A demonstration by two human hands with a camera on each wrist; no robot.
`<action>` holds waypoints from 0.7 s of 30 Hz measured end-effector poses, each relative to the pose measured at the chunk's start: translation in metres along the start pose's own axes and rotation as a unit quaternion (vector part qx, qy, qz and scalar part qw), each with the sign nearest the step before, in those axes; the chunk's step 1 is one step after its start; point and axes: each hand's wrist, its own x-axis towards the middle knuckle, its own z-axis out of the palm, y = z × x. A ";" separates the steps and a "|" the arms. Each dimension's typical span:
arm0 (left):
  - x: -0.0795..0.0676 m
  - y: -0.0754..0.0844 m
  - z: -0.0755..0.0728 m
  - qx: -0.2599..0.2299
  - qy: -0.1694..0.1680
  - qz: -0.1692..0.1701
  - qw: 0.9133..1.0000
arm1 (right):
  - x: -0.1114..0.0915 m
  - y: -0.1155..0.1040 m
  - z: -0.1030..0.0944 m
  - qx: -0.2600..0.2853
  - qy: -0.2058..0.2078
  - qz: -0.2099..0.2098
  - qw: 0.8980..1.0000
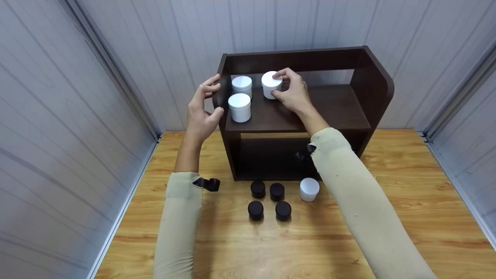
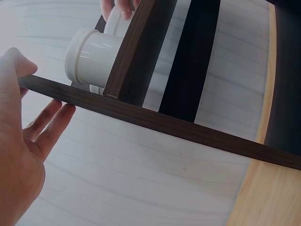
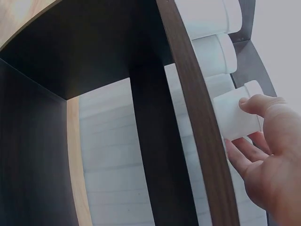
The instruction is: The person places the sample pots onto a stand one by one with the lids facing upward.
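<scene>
My right hand (image 1: 294, 91) pinches a white lidded jar (image 1: 270, 90) between thumb and fingers, at the upper level of a dark brown two-level shelf (image 1: 333, 104). In the right wrist view this jar (image 3: 235, 113) is upright relative to the board; whether its base touches cannot be told. Two more white jars stand at the upper left, a front one (image 1: 240, 110) and one behind it (image 1: 242, 86). At the shelf's left side panel (image 2: 117, 108), my left hand (image 1: 203, 112) grips the edge, thumb on one side and fingers on the other.
On the wooden table (image 1: 232, 248) before the shelf stand several small black-lidded jars, one of them a front-right jar (image 1: 283, 211). A white jar (image 1: 309, 190) stands to their right. Pale panel walls (image 1: 97, 155) enclose the left, back and right.
</scene>
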 end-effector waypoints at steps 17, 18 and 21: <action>0.000 0.000 0.000 0.000 -0.002 -0.003 1.000 | -0.003 0.007 0.003 0.014 -0.023 0.025 0.999; -0.001 0.000 0.000 0.002 -0.002 -0.005 1.000 | -0.003 0.008 0.003 0.013 -0.026 0.025 0.999; -0.001 0.000 0.000 0.004 -0.002 -0.008 1.000 | -0.003 0.009 0.003 0.008 -0.035 0.020 0.999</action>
